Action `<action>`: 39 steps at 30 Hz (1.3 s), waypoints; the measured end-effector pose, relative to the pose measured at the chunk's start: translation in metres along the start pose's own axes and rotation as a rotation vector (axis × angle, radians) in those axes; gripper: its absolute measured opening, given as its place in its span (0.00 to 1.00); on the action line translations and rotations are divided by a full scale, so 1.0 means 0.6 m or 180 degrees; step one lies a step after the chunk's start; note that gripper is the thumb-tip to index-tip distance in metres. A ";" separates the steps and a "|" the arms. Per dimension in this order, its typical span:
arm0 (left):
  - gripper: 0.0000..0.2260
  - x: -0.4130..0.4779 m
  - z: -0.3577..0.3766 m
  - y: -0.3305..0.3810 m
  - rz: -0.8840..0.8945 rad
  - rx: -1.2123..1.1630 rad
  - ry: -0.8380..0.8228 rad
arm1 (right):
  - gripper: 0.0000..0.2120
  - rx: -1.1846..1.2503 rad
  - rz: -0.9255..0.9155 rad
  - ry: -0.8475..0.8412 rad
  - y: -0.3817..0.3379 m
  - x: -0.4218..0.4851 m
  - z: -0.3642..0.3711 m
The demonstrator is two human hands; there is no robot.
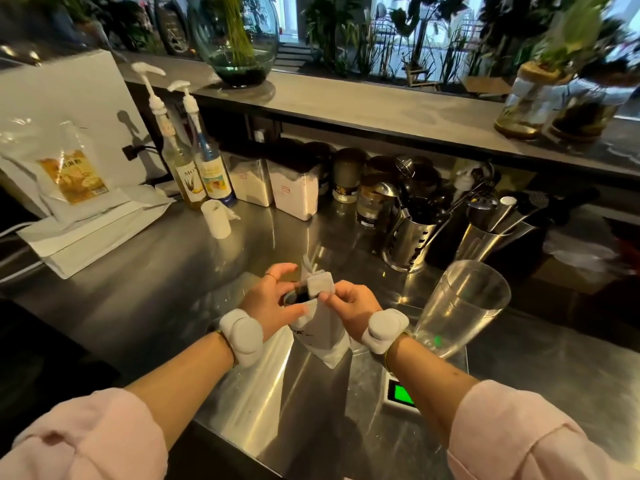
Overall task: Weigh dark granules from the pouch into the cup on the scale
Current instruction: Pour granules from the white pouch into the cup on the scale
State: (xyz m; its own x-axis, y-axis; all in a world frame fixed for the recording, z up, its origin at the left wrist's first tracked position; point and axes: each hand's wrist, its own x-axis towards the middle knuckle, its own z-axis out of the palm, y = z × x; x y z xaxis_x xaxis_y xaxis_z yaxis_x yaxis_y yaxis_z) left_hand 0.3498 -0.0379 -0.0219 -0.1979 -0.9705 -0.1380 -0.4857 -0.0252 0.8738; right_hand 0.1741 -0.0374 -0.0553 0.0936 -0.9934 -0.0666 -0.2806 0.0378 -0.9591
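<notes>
Steel counter (pixel 194 271): both hands' grip on pouch (pixel 320 327); cup (pixel 460 306) on scale (pixel 401 396) just right.

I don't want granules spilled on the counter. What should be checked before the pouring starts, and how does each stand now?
1. Pouch held in both hands, left hand and right hand: ok.
2. Pouch mouth open, dark contents showing: ok.
3. Clear cup on the scale: ok.
4. Cup empty: ok.
5. Pouch mouth over the cup: not ok, it is left of it.
6. Scale zeroed: cannot tell, display lit but unreadable.
</notes>
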 end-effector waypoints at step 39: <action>0.11 0.010 -0.064 0.454 0.0906 -0.1225 0.2238 | 0.34 0.4319 0.0373 0.0478 -0.203 -0.015 -0.128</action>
State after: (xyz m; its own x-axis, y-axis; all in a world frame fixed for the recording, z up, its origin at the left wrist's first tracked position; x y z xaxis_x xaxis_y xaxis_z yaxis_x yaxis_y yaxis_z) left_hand 0.2491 -0.0600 0.2330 0.3683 -0.8723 0.3216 -0.1490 0.2861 0.9466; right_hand 0.1340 -0.0414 0.0836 0.0066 -0.9758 -0.2184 0.8758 0.1110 -0.4697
